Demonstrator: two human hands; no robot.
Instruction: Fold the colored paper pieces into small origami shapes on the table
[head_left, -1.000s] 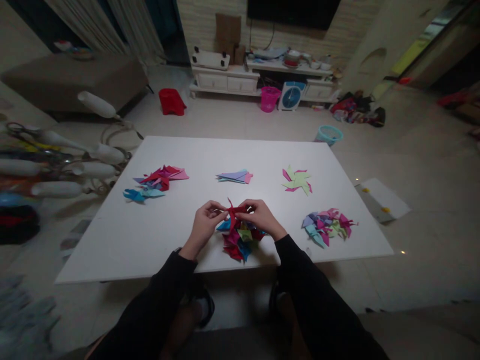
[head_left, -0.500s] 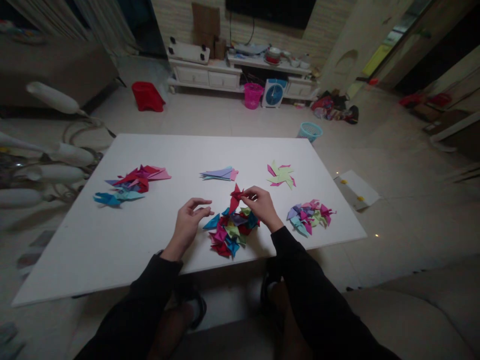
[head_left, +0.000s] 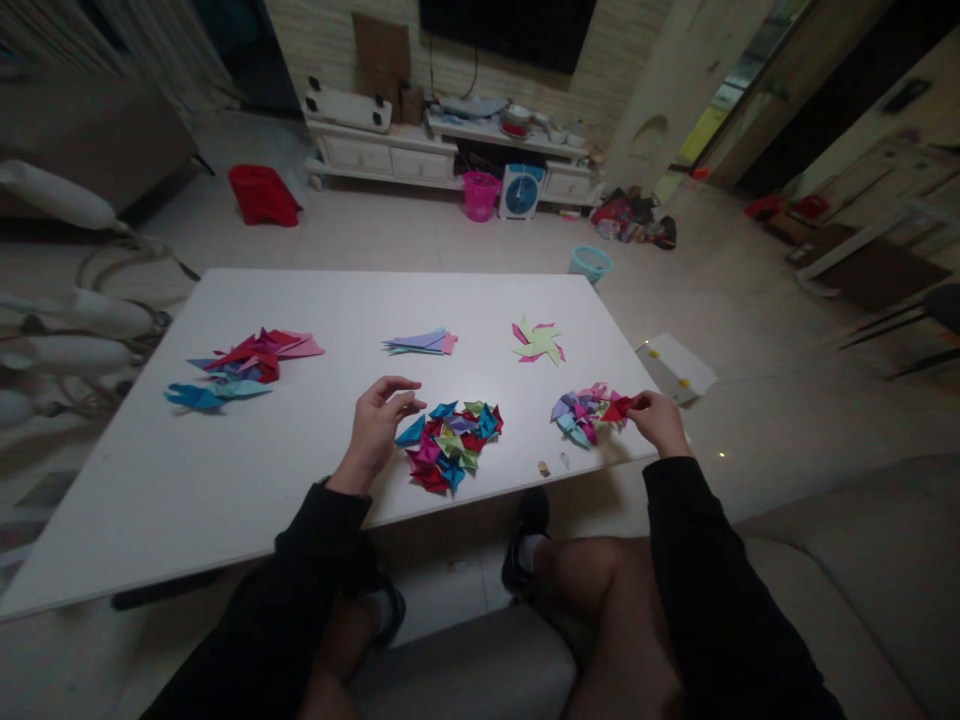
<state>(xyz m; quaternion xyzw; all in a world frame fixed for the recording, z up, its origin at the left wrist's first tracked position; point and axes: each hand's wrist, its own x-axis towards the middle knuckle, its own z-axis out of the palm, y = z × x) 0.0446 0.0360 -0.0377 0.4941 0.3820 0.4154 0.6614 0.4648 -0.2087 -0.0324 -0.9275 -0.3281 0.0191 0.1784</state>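
- My right arm reaches out to the right of the frame, palm down, with the right hand [head_left: 660,422] at the outer side of the right-hand pile [head_left: 585,412].
- Its grip is narrow: fingertips and thumb pinch the red folded paper [head_left: 619,409], which sits at that pile's right edge; I cannot tell whether it bears on the pieces below.
- My left arm comes up from the lower left, the left hand [head_left: 379,425] just beside the upper left of the central pile [head_left: 454,445]. Its fingers are loosely curled, thumb and forefinger a little apart, holding nothing.
- Half a second ago I had the red piece above the central pile; the right hand has since carried it across to the right. A second ago both hands were on it.
- The left hand has stayed near the central pile.
- A small brownish bit [head_left: 544,468] now shows by the near edge of the white table [head_left: 330,300].
- The left-hand pile [head_left: 247,370], flat paper stack [head_left: 421,342] and green-and-pink pinwheel shape [head_left: 538,341] keep their spots on the tabletop.
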